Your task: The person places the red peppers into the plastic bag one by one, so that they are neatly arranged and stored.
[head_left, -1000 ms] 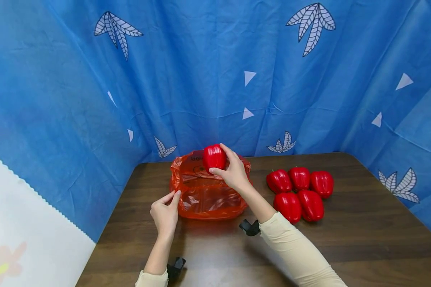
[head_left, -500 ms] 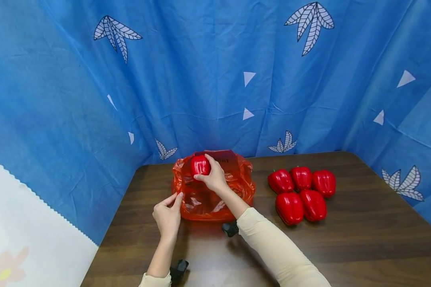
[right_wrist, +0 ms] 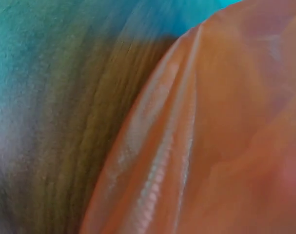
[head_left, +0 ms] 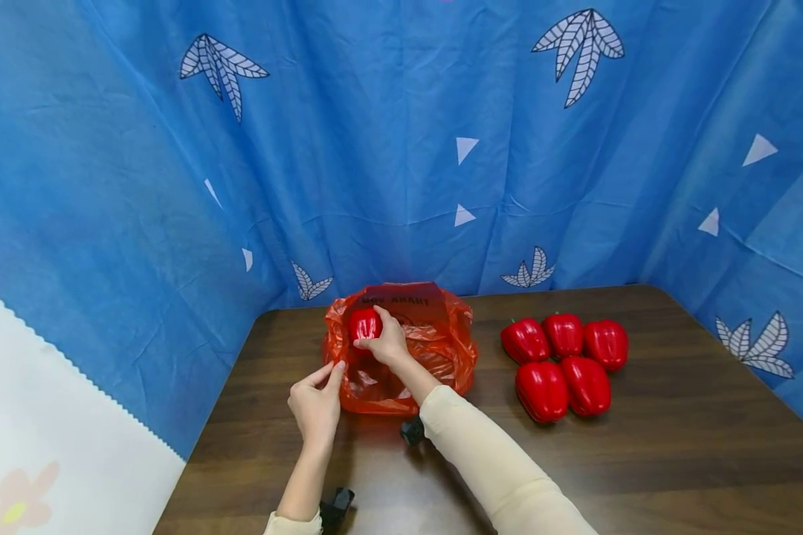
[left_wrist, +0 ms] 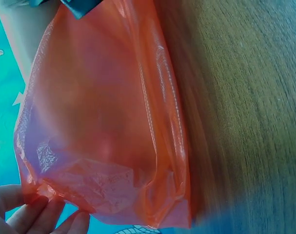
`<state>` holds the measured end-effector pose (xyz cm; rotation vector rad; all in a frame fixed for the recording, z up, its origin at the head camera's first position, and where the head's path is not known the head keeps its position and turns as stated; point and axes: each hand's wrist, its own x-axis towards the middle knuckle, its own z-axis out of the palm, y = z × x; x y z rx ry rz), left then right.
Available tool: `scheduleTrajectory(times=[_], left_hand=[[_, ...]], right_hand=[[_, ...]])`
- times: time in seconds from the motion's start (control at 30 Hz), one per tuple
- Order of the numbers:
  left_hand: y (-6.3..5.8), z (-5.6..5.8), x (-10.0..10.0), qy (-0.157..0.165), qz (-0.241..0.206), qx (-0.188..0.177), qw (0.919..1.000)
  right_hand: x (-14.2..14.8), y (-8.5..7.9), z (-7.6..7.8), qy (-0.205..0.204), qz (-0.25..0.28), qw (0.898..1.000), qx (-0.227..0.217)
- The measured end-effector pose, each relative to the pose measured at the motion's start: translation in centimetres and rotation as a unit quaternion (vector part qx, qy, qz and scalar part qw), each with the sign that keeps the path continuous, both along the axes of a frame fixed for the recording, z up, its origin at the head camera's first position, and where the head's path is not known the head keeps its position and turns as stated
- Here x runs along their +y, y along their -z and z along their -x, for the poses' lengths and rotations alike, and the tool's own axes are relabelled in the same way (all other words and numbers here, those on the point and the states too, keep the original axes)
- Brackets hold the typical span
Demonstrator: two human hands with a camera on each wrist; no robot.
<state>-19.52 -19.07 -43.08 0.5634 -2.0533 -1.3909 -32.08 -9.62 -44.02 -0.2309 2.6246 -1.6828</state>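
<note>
A thin red plastic bag stands with its mouth spread on the table, printed letters on its back wall. At its left front rim, my left hand pinches the plastic between thumb and fingers. In the left wrist view the fingertips of the left hand grip the bag's edge. My right hand holds a glossy red bell pepper inside the left part of the bag's mouth. The right wrist view is filled mostly by the bag's side; the right hand itself is hidden there.
Several red bell peppers sit grouped on the wooden table right of the bag. Behind the table hangs a blue curtain with leaf prints. A white cloth lies at the left.
My right hand has carried the bell pepper left and down into the bag's mouth. The left hand keeps its pinch on the rim, and the bag's opening has shifted shape slightly.
</note>
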Motion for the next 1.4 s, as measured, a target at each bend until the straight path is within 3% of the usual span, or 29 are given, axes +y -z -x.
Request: scheduleTrajectory(times=[0.43, 0.8, 1.13, 1.27, 1.4], left_hand=[[0.0, -0.1, 0.3, 0.008, -0.013, -0.005, 0.9999], [0.1, 0.0, 0.4, 0.015, -0.015, -0.006, 0.9998], [0.1, 0.0, 0.3, 0.014, -0.012, -0.008, 0.9998], [0.0, 0.1, 0.2, 0.014, -0.015, -0.01, 0.9997], [-0.1, 0.1, 0.2, 0.012, -0.015, -0.009, 0.9998]], right_hand=[[-0.5, 1.6, -0.2, -0.015, -0.015, 1.0, -0.007], [-0.3, 1.6, -0.2, -0.024, -0.02, 1.0, 0.003], [-0.1, 0.7, -0.5, -0.016, 0.007, 1.0, -0.015], [0.6, -0.5, -1.2, -0.023, 0.034, 0.999, -0.016], [2.4, -2.2, -2.5, -0.053, 0.074, 0.996, 0.01]])
